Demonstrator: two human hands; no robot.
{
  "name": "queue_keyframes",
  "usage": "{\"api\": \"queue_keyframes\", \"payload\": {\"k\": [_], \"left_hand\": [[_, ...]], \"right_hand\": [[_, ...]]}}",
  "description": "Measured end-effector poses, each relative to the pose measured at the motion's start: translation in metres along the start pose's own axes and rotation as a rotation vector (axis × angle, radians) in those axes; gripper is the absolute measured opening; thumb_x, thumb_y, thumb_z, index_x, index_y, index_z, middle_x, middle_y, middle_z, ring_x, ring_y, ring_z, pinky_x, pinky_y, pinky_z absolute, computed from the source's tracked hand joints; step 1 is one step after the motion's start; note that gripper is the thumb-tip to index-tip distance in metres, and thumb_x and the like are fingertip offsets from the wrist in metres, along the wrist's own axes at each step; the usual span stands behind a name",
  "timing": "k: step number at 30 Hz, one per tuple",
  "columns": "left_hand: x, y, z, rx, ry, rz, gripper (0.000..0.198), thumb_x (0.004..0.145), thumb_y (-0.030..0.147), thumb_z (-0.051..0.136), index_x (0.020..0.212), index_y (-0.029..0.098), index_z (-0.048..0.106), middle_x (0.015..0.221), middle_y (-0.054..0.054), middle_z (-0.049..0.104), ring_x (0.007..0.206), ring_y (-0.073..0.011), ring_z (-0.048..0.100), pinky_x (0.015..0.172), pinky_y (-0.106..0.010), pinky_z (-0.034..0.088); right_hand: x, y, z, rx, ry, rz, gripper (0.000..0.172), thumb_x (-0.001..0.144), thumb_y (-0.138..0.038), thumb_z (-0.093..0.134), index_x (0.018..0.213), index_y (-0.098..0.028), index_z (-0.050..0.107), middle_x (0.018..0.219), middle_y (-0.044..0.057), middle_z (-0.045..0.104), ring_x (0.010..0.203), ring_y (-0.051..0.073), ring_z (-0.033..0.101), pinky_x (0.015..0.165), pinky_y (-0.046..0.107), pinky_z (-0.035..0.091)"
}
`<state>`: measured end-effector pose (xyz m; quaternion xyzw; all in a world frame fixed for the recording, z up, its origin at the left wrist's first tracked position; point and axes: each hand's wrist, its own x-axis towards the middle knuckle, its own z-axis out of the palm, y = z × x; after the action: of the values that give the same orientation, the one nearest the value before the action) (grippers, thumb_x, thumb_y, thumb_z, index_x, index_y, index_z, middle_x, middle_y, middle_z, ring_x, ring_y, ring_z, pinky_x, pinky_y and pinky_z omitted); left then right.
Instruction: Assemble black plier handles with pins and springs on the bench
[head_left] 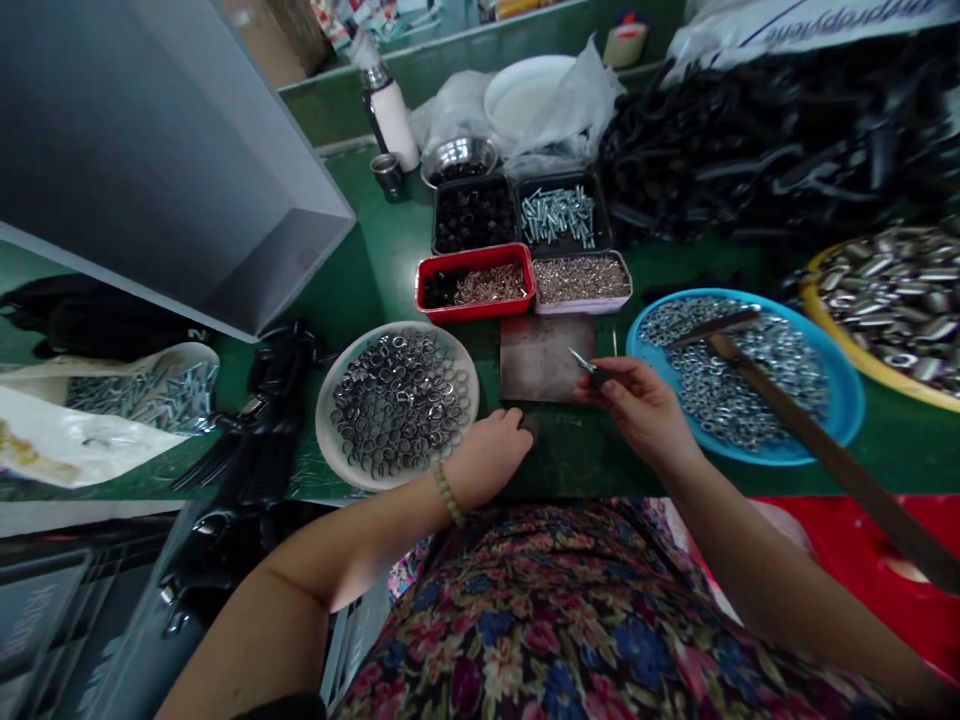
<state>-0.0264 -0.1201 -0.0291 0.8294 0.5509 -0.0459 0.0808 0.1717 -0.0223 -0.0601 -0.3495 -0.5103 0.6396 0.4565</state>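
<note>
- Watching the right hand [634, 405], we see it pinching a slim dark-handled tool with a bright steel tip [589, 366] between thumb and fingers, the tip angled up and left, just over a flat dark steel plate [544, 360] in the middle of the frame.
- The left hand [487, 458], a pale bead bracelet [448, 492] at its wrist, lies curled on the green bench top [570, 465] beside a small dark object [530, 425]; we cannot tell whether it grips that object.
- We judge the fine tip the nearest risk: a loose pinch could drop the tool or let it prick the left hand.
- At right, a wooden-handled hammer [825, 440] lies across a round blue plastic basin of steel nuts [855, 400]; we think a knock from the right forearm could tip the hammer and scatter nuts.
- At lower centre-left, a round white plate of steel rings [321, 415] sits close to the left wrist, so a careless sweep could spill rings.
</note>
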Motion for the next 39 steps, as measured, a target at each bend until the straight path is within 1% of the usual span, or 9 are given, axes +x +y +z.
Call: {"api": "queue_keyframes", "payload": {"k": [2, 4, 7, 10, 12, 18, 22, 32, 39], "left_hand": [[0.002, -0.003, 0.002, -0.082, 0.015, -0.032, 0.023, 0.092, 0.013, 0.040, 0.102, 0.012, 0.061, 0.104, -0.013, 0.060, 0.095, -0.0244, 0.059, 0.077, -0.036, 0.052], [0.005, -0.009, 0.002, -0.307, 0.066, -0.120, 0.022, 0.093, 0.017, 0.042, 0.099, 0.011, 0.063, 0.104, -0.015, 0.062, 0.096, -0.0242, 0.060, 0.084, -0.038, 0.051], [0.012, -0.018, -0.004, -1.009, 0.221, -0.291, 0.022, 0.089, 0.025, 0.055, 0.104, 0.012, 0.065, 0.099, -0.012, 0.067, 0.092, -0.0209, 0.064, 0.087, -0.037, 0.051], [0.018, -0.020, -0.014, -1.761, 0.338, -0.375, 0.029, 0.079, 0.024, 0.068, 0.105, 0.012, 0.065, 0.092, -0.006, 0.069, 0.082, -0.0147, 0.065, 0.088, -0.034, 0.051], [0.021, -0.018, -0.020, -2.010, 0.382, -0.409, 0.028, 0.072, 0.023, 0.074, 0.096, 0.011, 0.068, 0.087, -0.005, 0.069, 0.078, -0.0118, 0.065, 0.091, -0.034, 0.050], [0.022, -0.005, -0.028, -2.059, 0.495, -0.461, 0.022, 0.066, 0.022, 0.079, 0.081, 0.012, 0.067, 0.083, -0.004, 0.069, 0.078, -0.0131, 0.065, 0.090, -0.036, 0.050], [0.020, -0.002, -0.027, -2.114, 0.538, -0.439, 0.028, 0.064, 0.027, 0.081, 0.076, 0.012, 0.061, 0.085, -0.004, 0.068, 0.078, -0.0130, 0.065, 0.088, -0.036, 0.051], [0.019, 0.000, -0.025, -2.155, 0.505, -0.446, 0.037, 0.055, 0.031, 0.086, 0.072, 0.012, 0.059, 0.080, -0.003, 0.067, 0.076, -0.0117, 0.064, 0.087, -0.034, 0.049], [0.017, -0.005, -0.022, -2.090, 0.364, -0.417, 0.042, 0.055, 0.031, 0.086, 0.082, 0.010, 0.063, 0.076, -0.002, 0.067, 0.072, -0.0109, 0.064, 0.080, -0.029, 0.049]], "right_hand": [[-0.008, -0.002, 0.002, -0.078, -0.016, -0.015, 0.031, 0.078, -0.043, 0.071, 0.100, -0.024, 0.061, 0.087, 0.003, 0.072, 0.077, 0.019, 0.071, 0.078, 0.038, 0.060], [-0.018, -0.004, 0.004, -0.191, -0.049, -0.036, 0.028, 0.081, -0.042, 0.068, 0.101, -0.023, 0.062, 0.088, 0.004, 0.073, 0.078, 0.020, 0.072, 0.079, 0.037, 0.059], [-0.033, -0.008, 0.008, -0.375, -0.163, -0.079, 0.026, 0.086, -0.041, 0.062, 0.105, -0.024, 0.065, 0.090, 0.005, 0.073, 0.083, 0.020, 0.072, 0.079, 0.034, 0.059], [-0.041, -0.010, 0.014, -0.512, -0.270, -0.138, 0.027, 0.089, -0.039, 0.057, 0.110, -0.026, 0.065, 0.094, 0.005, 0.074, 0.087, 0.021, 0.071, 0.081, 0.033, 0.058], [-0.041, -0.010, 0.017, -0.557, -0.293, -0.178, 0.027, 0.090, -0.036, 0.055, 0.112, -0.026, 0.064, 0.095, 0.005, 0.074, 0.088, 0.021, 0.071, 0.081, 0.033, 0.058], [-0.038, -0.010, 0.022, -0.594, -0.310, -0.247, 0.026, 0.091, -0.031, 0.053, 0.114, -0.027, 0.063, 0.096, 0.003, 0.073, 0.089, 0.019, 0.070, 0.081, 0.031, 0.057], [-0.040, -0.010, 0.021, -0.580, -0.301, -0.235, 0.025, 0.091, -0.032, 0.053, 0.113, -0.027, 0.063, 0.096, 0.004, 0.073, 0.089, 0.020, 0.070, 0.081, 0.031, 0.058], [-0.041, -0.007, 0.011, -0.600, -0.303, -0.254, 0.027, 0.091, -0.030, 0.052, 0.116, -0.028, 0.061, 0.096, 0.004, 0.073, 0.089, 0.019, 0.070, 0.081, 0.030, 0.057], [-0.038, -0.013, 0.006, -0.632, -0.333, -0.238, 0.027, 0.090, -0.031, 0.052, 0.114, -0.027, 0.063, 0.096, 0.004, 0.073, 0.087, 0.020, 0.071, 0.078, 0.030, 0.058]]}}
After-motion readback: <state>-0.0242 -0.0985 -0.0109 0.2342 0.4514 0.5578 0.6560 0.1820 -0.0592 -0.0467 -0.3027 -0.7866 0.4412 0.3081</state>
